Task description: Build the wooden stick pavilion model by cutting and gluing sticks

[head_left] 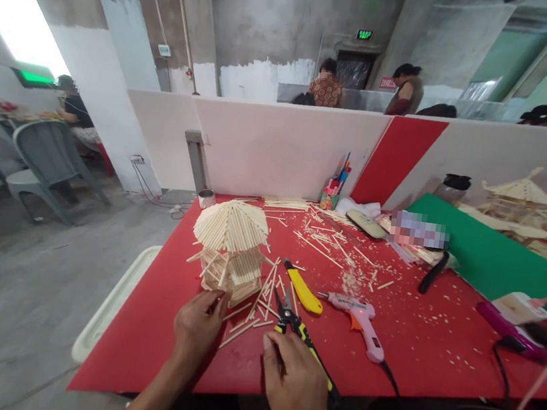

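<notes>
The left hand has its thumb and fingers close together at the lower front edge of the stick pavilion; if they pinch something, I cannot tell. The right hand is curled beside the shears, its grip unclear. The pavilion stands upright on the red tabletop, loose sticks near it. For such thin sticks, light fingertip pressure seems best, without pushing the base.
</notes>
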The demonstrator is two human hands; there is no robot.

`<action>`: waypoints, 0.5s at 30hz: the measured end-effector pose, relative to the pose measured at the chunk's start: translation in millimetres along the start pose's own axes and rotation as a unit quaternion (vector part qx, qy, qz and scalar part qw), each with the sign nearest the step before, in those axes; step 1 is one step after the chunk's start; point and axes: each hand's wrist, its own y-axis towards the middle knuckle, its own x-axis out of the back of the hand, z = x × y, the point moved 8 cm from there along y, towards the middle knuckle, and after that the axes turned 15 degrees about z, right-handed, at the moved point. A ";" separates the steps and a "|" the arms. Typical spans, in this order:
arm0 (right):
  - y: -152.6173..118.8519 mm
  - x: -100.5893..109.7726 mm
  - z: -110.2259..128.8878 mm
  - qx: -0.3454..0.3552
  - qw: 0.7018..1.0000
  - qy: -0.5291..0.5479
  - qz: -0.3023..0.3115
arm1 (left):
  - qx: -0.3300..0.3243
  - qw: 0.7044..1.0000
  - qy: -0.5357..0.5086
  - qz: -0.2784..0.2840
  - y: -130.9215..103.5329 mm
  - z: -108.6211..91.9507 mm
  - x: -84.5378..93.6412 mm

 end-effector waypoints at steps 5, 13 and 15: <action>-4.4 13.7 -20.9 -0.042 0.988 -0.148 -0.023 | -0.001 1.000 0.006 -0.004 -0.3 5.2 3.2; -15.8 2.9 -60.4 -0.059 0.980 -0.192 0.002 | 0.010 1.000 0.001 -0.025 -2.7 17.1 9.0; -17.0 1.0 -62.9 -0.061 0.980 -0.190 -0.003 | 0.014 0.999 0.000 -0.029 -3.0 19.9 10.8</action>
